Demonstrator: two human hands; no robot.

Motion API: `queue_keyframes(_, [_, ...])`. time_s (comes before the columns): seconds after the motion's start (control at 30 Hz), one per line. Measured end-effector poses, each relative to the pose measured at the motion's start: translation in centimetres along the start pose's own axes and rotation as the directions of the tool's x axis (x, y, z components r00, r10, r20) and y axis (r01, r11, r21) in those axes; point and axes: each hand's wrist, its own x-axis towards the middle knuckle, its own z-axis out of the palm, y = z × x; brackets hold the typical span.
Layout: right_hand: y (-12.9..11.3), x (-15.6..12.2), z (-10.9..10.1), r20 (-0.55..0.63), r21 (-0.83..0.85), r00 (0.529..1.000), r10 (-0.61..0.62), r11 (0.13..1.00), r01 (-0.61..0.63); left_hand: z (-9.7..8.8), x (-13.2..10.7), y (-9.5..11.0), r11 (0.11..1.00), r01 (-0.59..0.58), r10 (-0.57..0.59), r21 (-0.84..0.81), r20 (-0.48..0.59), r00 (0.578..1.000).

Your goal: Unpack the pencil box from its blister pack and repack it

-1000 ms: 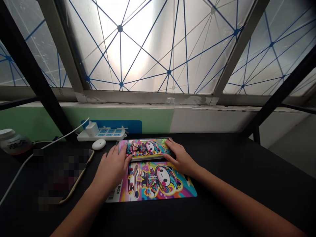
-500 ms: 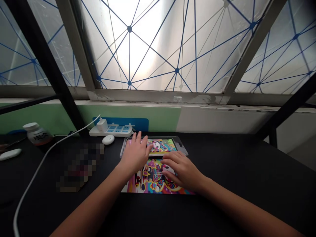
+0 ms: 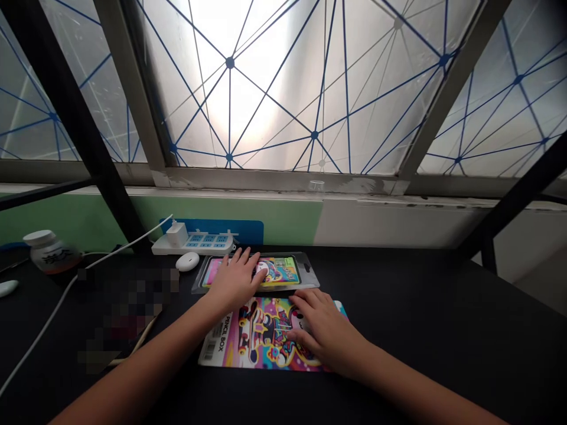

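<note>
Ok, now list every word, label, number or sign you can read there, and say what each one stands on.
"PENCIL BOX": sideways on the white left edge of the colourful card.
Print around the barcode on that card: too small to read.
Lettering on the colourful case in the clear tray: too blurred to read.
Dark lettering on the jar: not legible.

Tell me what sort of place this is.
Probably a home or study workspace: a black desk below a blue-lined window, a white power strip near the desk's back edge, and a printed card reading PENCIL BOX.
</note>
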Motion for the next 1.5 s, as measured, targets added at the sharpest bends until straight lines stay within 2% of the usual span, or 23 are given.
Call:
queue_keyframes(0.13, [0.0, 0.1, 0.1, -0.03, -0.025, 0.996, 0.085, 0.996, -0.086, 0.2, -0.6, -0.9, 1.0, 0.013, -0.013, 0.004, -0.007, 1.0])
queue_keyframes(0.27, [-0.3, 0.2, -0.1, -0.048, -0.025, 0.994, 0.099, 0.995, -0.1, 0.0, -1.1, -0.9, 1.0, 0.022, -0.022, 0.005, 0.001, 1.0])
queue_keyframes(0.43, [0.3, -0.4, -1.9, -0.003, 0.057, 0.985, 0.173, 0.983, -0.173, -0.9, -1.5, -0.9, 0.999, -0.033, 0.035, -0.038, 0.058, 0.998])
queue_keyframes(0.53, [2.6, -0.7, -3.9, 0.039, 0.071, 0.987, 0.153, 0.985, -0.155, -1.6, -1.9, -0.8, 0.997, -0.059, 0.064, -0.059, 0.104, 0.992])
queue_keyframes(0.63, [6.5, -0.6, -5.6, 0.084, 0.097, 0.965, 0.25, 0.961, -0.257, -2.2, -2.6, -0.8, 0.994, -0.084, 0.094, -0.074, 0.153, 0.984])
queue_keyframes(0.7, [9.1, -0.4, -6.1, 0.162, 0.095, 0.935, 0.316, 0.938, -0.334, -2.5, -3.3, -0.7, 0.992, -0.097, 0.11, -0.082, 0.173, 0.979])
queue_keyframes(0.8, [11.3, -0.1, -5.9, 0.214, 0.086, 0.921, 0.327, 0.933, -0.351, -2.5, -4.4, -0.5, 0.992, -0.098, 0.11, -0.078, 0.173, 0.979])
queue_keyframes(0.87, [11.1, 0.2, -5.3, 0.17, 0.082, 0.937, 0.307, 0.943, -0.323, -2.5, -4.9, -0.3, 0.993, -0.096, 0.106, -0.07, 0.169, 0.98])
queue_keyframes(1.0, [8.1, 1.0, -3.7, 0.083, 0.13, 0.951, 0.299, 0.943, -0.307, -2.5, -5.3, 0.0, 0.994, -0.09, 0.099, -0.06, 0.168, 0.981])
queue_keyframes(1.13, [6.1, 1.4, -2.8, 0.105, 0.183, 0.946, 0.307, 0.929, -0.322, -2.6, -5.5, 0.1, 0.995, -0.084, 0.093, -0.059, 0.161, 0.983])
queue_keyframes(1.3, [8.2, 0.9, -3.8, 0.218, 0.24, 0.917, 0.335, 0.892, -0.383, -2.5, -5.5, 0.0, 0.993, -0.09, 0.1, -0.07, 0.148, 0.984])
queue_keyframes(1.4, [9.9, 0.4, -4.7, 0.253, 0.229, 0.902, 0.351, 0.884, -0.408, -2.5, -5.5, 0.1, 0.993, -0.098, 0.107, -0.07, 0.136, 0.985])
queue_keyframes(1.5, [10.6, 0.3, -5.1, 0.271, 0.238, 0.897, 0.348, 0.879, -0.413, -2.4, -5.5, 0.1, 0.993, -0.101, 0.108, -0.061, 0.131, 0.985])
